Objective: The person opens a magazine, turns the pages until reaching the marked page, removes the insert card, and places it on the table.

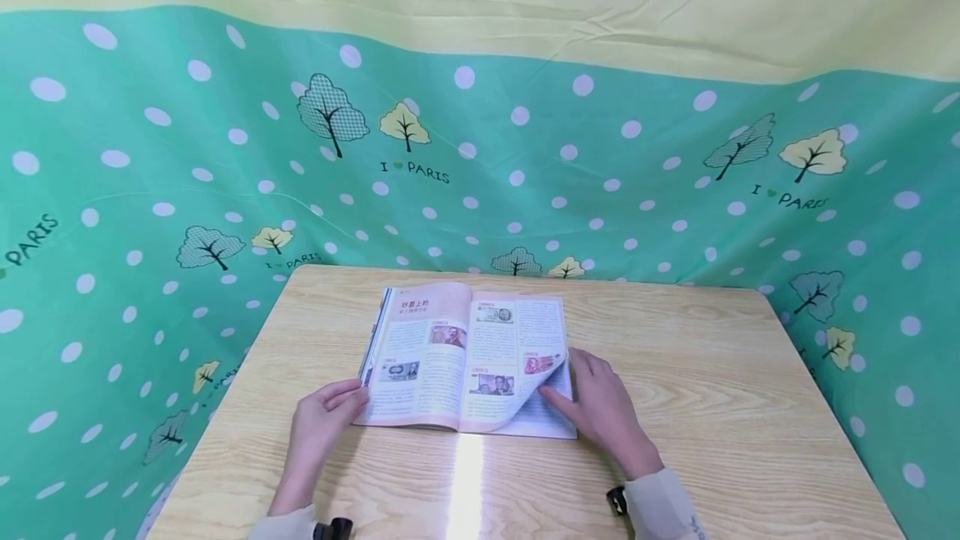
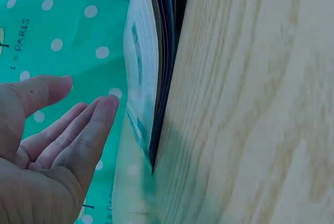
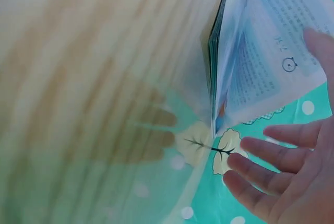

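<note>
A magazine lies spread open on the wooden table, with text and banknote pictures on both pages. My left hand is beside its lower left edge; in the left wrist view the thumb and fingers are apart with nothing between them. At the lower right, my right hand has its thumb against a page whose corner curls up and inward. The other fingers of that hand are spread apart. Beneath the curled corner, part of another page shows.
The light wooden table extends on both sides of the magazine, with a bright reflection in front. A green and yellow dotted curtain with printed trees surrounds the back and sides. Dark wrist straps sit by the sleeves.
</note>
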`<action>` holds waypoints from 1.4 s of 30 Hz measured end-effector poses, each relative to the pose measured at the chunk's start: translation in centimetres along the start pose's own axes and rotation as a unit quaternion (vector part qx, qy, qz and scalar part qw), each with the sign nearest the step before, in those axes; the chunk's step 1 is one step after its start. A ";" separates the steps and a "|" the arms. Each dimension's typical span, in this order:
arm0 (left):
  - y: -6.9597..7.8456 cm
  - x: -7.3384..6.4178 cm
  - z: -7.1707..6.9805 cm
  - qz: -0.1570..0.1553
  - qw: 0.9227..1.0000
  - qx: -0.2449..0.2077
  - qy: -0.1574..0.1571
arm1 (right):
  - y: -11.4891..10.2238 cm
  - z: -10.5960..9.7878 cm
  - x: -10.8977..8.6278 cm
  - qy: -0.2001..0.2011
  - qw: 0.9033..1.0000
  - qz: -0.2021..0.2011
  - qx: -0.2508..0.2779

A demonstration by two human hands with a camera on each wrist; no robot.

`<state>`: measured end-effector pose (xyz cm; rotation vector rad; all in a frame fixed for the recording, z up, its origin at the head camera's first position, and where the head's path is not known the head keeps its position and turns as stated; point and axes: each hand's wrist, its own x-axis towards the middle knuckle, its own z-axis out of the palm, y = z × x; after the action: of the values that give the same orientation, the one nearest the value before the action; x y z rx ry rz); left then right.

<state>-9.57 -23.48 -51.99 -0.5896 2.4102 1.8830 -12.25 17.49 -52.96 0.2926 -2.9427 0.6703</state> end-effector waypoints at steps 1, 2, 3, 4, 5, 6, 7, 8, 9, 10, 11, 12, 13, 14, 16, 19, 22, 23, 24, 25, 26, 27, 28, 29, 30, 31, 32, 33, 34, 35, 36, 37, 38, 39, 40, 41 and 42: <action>0.1 0.0 0.2 0.004 1.000 -0.006 -0.004 | -0.1 0.1 0.0 -0.001 1.000 0.008 -0.001; 0.1 0.0 0.4 0.006 1.000 -0.013 -0.007 | -0.1 0.1 0.0 -0.002 1.000 0.015 -0.002; 0.2 -0.1 0.6 0.009 1.000 -0.017 -0.012 | -0.2 0.2 0.0 -0.005 1.000 0.021 -0.004; 0.3 -0.1 0.8 0.012 1.000 -0.023 -0.018 | -0.3 0.2 0.0 -0.006 1.000 0.023 -0.004; 0.4 -0.1 1.0 0.015 0.999 -0.027 -0.021 | -0.4 0.3 0.1 -0.009 1.000 0.023 -0.005; 0.4 -0.1 1.3 0.015 0.999 -0.032 -0.025 | -0.6 0.3 0.1 -0.011 1.000 0.020 -0.005; 0.5 -0.2 1.5 0.015 0.999 -0.035 -0.029 | -0.7 0.4 0.1 -0.012 1.000 0.015 -0.003; 0.6 -0.1 1.8 0.012 0.999 -0.040 -0.032 | -0.9 0.4 0.2 -0.013 1.000 0.011 -0.001; 0.7 -0.1 2.1 0.013 0.998 -0.046 -0.037 | -1.1 0.5 0.2 -0.012 1.000 0.006 0.001; 0.7 -0.1 2.4 0.014 0.998 -0.050 -0.041 | -1.2 0.5 0.2 -0.011 1.000 0.002 0.003; 0.8 -0.1 2.7 0.015 0.998 -0.052 -0.044 | -1.3 0.6 0.2 -0.010 1.000 -0.003 0.005; 0.9 -0.1 2.9 0.017 0.997 -0.055 -0.049 | -1.5 0.6 0.3 -0.008 1.000 -0.006 0.007; 0.9 0.0 3.2 0.020 0.996 -0.061 -0.053 | -1.5 0.7 0.3 -0.007 1.000 -0.009 0.010; 1.0 0.0 3.5 0.024 0.996 -0.069 -0.058 | -1.6 0.7 0.4 -0.006 1.000 -0.013 0.012; 1.2 -0.1 4.0 0.033 0.994 -0.078 -0.065 | -1.8 0.8 0.5 -0.003 1.000 -0.021 0.013; 1.5 -0.2 4.6 0.037 0.992 -0.097 -0.073 | -2.2 0.9 0.7 0.001 0.999 -0.031 0.014; 1.8 -0.3 5.2 0.043 0.990 -0.107 -0.083 | -2.6 1.0 0.9 0.004 0.999 -0.041 0.012; 1.9 -0.3 5.4 0.046 0.989 -0.110 -0.089 | -2.8 1.0 1.0 0.005 0.999 -0.045 0.013; 1.9 -0.3 5.7 0.049 0.988 -0.113 -0.095 | -2.9 1.1 1.0 0.004 0.999 -0.049 0.013; 2.1 -0.4 5.9 0.052 0.987 -0.115 -0.102 | -3.1 1.1 1.1 0.003 0.999 -0.053 0.013; 2.2 -0.4 6.1 0.053 0.986 -0.118 -0.110 | -3.2 1.2 1.1 0.002 0.998 -0.057 0.011; 2.3 -0.5 6.4 0.054 0.984 -0.120 -0.118 | -3.3 1.3 1.2 -0.001 0.998 -0.060 0.010; 2.4 -0.6 6.6 0.054 0.983 -0.121 -0.126 | -3.4 1.4 1.2 -0.003 0.998 -0.063 0.009; 2.4 -0.6 6.9 0.055 0.982 -0.121 -0.133 | -3.5 1.5 1.3 -0.005 0.998 -0.066 0.007; 2.5 -0.7 7.1 0.055 0.981 -0.123 -0.141 | -3.6 1.6 1.3 -0.006 0.997 -0.071 0.005; 2.6 -0.8 7.4 0.053 0.980 -0.125 -0.148 | -3.7 1.6 1.3 -0.006 0.997 -0.076 0.004; 2.7 -0.9 7.6 0.051 0.978 -0.128 -0.155 | -3.7 1.7 1.3 -0.007 0.997 -0.082 0.003; 2.8 -1.0 7.8 0.051 0.977 -0.130 -0.162 | -3.8 1.7 1.3 -0.007 0.996 -0.089 0.002; 2.9 -1.1 8.1 0.051 0.975 -0.134 -0.169 | -3.9 1.8 1.4 -0.007 0.995 -0.097 0.001; 3.0 -1.2 8.3 0.050 0.973 -0.140 -0.177 | -4.1 1.8 1.4 -0.006 0.994 -0.105 0.001; 3.0 -1.2 8.5 0.047 0.971 -0.146 -0.186 | -4.2 1.8 1.4 -0.005 0.993 -0.114 0.001; 3.0 -1.3 8.7 0.045 0.968 -0.152 -0.193 | -4.3 1.9 1.5 -0.007 0.993 -0.120 -0.002; 3.1 -1.4 8.9 0.044 0.966 -0.156 -0.201 | -4.5 1.9 1.5 -0.010 0.992 -0.124 -0.004; 3.1 -1.4 9.1 0.044 0.964 -0.160 -0.209 | -4.7 1.9 1.5 -0.014 0.992 -0.126 -0.005; 3.1 -1.4 9.4 0.045 0.962 -0.161 -0.217 | -4.8 1.9 1.6 -0.019 0.992 -0.125 -0.005; 3.1 -1.5 9.6 0.045 0.960 -0.162 -0.224 | -5.0 1.9 1.6 -0.025 0.992 -0.123 -0.007; 3.0 -1.5 9.8 0.046 0.958 -0.160 -0.231 | -5.2 1.9 1.6 -0.032 0.992 -0.119 -0.008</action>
<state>-11.16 -13.28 -51.42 -0.0239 1.8852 2.1685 -12.85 11.82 -52.28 0.6620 -2.9039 0.6134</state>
